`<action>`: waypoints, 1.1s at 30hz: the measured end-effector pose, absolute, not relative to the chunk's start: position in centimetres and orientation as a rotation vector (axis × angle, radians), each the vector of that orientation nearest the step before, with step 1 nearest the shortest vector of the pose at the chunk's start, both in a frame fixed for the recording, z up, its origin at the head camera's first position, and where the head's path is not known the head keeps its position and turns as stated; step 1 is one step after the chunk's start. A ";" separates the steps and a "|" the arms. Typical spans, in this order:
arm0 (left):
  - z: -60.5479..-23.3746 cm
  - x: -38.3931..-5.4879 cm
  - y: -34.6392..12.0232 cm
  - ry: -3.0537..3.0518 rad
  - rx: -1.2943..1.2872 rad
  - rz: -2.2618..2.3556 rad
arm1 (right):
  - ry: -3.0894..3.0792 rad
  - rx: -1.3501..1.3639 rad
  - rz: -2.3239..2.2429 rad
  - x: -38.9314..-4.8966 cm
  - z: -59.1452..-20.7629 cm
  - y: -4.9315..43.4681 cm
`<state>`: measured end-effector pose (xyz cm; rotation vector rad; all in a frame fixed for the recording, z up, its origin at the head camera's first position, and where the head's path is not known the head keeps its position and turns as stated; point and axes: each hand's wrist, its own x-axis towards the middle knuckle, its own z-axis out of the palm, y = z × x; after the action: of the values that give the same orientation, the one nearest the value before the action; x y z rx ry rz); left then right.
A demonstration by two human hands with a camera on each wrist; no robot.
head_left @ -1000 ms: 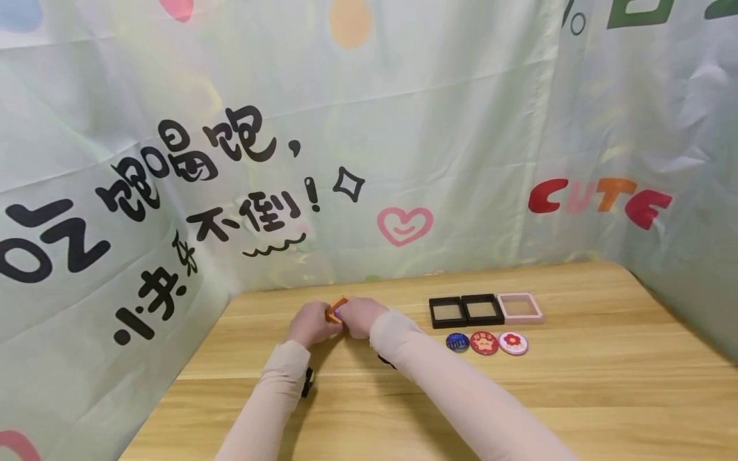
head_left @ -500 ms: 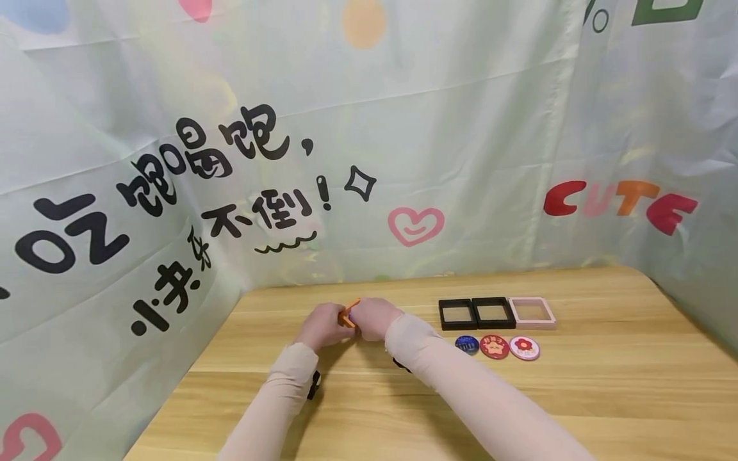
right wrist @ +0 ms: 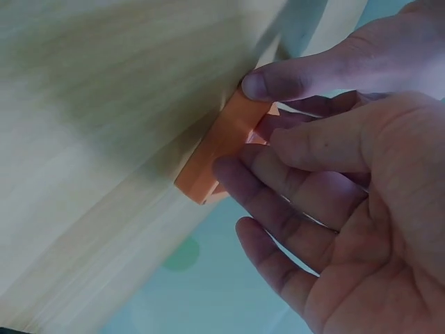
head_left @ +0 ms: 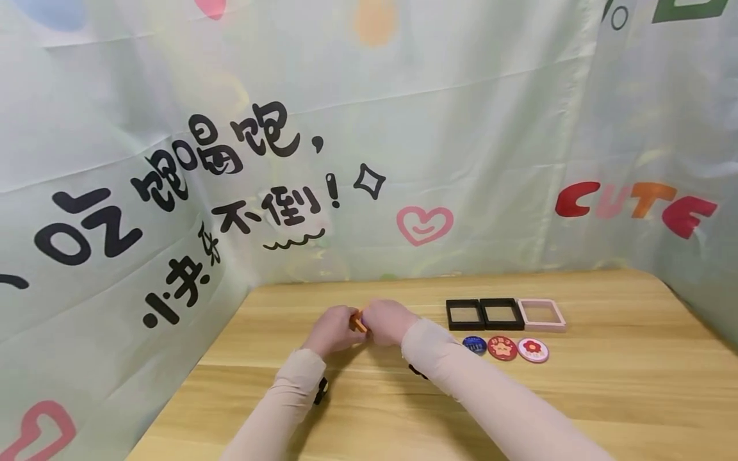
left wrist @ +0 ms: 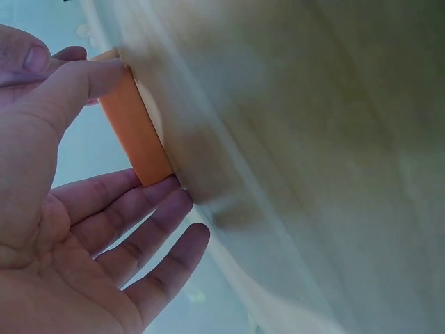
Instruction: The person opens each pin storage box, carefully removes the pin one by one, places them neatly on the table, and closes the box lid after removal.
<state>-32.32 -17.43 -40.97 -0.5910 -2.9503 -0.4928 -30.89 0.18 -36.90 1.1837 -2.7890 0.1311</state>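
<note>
A small orange square frame [head_left: 359,321] stands tilted up near the table's back, between both hands. My left hand [head_left: 331,331] grips it; in the left wrist view the thumb lies at one end of its orange side wall [left wrist: 135,129] and fingertips support the other end. My right hand [head_left: 391,322] holds the frame from the other side, its fingertips on the edge and open face in the right wrist view. A purple bit [head_left: 364,317] shows at the right fingertips, largely hidden, so its kind is unclear.
To the right, two black square frames [head_left: 483,314] and a pink one [head_left: 542,315] stand in a row. Before them lie a blue badge [head_left: 475,346], a red badge [head_left: 502,348] and a white flower badge [head_left: 533,350]. A printed cloth [head_left: 357,262] hangs behind the wooden table [head_left: 605,384].
The head view has shifted, so everything sits further right in it. The orange frame has turned slightly between the hands, which keep hold of it. The other frames and badges stay put.
</note>
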 end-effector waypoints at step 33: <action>-40.1 -29.2 -15.2 -2.961 -0.873 -0.505 | -2.845 1.303 0.315 -26.5 -36.0 3.8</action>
<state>-29.17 -15.18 -40.15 -0.8733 -2.9606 -0.5050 -26.53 3.76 -35.97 1.3030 -2.8453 0.3147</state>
